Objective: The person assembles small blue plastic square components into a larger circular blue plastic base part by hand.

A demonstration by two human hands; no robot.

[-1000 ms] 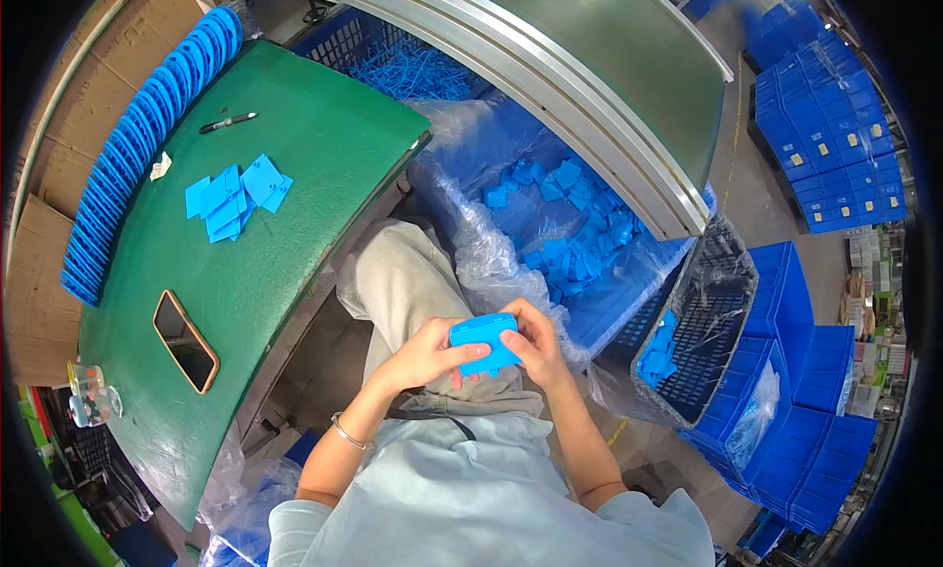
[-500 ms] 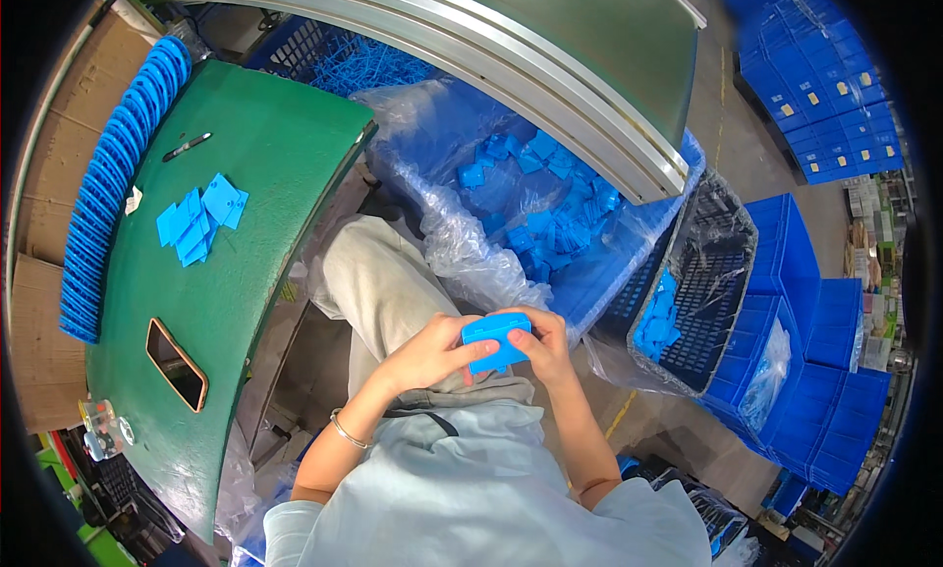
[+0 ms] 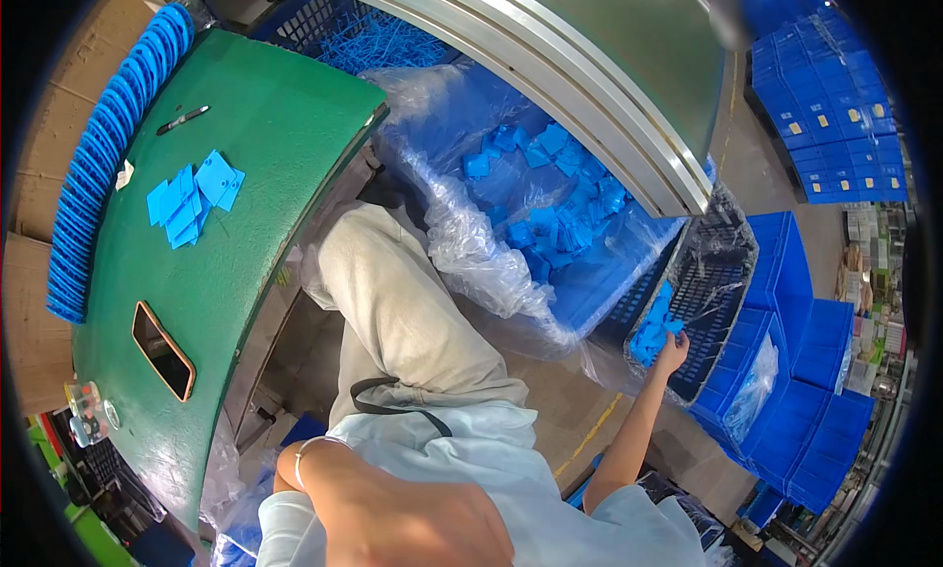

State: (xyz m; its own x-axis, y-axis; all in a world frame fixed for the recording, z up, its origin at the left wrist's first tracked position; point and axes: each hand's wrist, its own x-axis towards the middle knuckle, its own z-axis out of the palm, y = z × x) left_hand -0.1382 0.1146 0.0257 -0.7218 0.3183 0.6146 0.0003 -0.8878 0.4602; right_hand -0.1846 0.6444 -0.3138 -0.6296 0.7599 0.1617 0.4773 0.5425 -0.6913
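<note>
My right hand [image 3: 673, 354] reaches into the black mesh basket [image 3: 712, 302], its fingers closed at a small blue plastic piece [image 3: 674, 326] on top of the blue pieces there. Close to the camera at the lower edge is my left hand [image 3: 432, 518], large, with a bracelet on its wrist. Its fingers are out of sight, so what it holds, if anything, does not show. More blue plastic pieces [image 3: 570, 223] fill the plastic-lined blue bin [image 3: 609, 292] ahead of my knee.
On the green table [image 3: 285, 164] at left lie flat blue plates [image 3: 182, 209], a pen [image 3: 184, 120] and a phone [image 3: 163, 349]. A coiled blue hose-like row [image 3: 108, 164] runs along its far side. A metal-edged conveyor [image 3: 589, 66] overhangs the bin. Blue crates [image 3: 786, 272] stand right.
Both hands held a blue plastic case at my lap; they have parted. The right went out to the black basket, while the left came up toward the camera. The case no longer shows at my lap.
</note>
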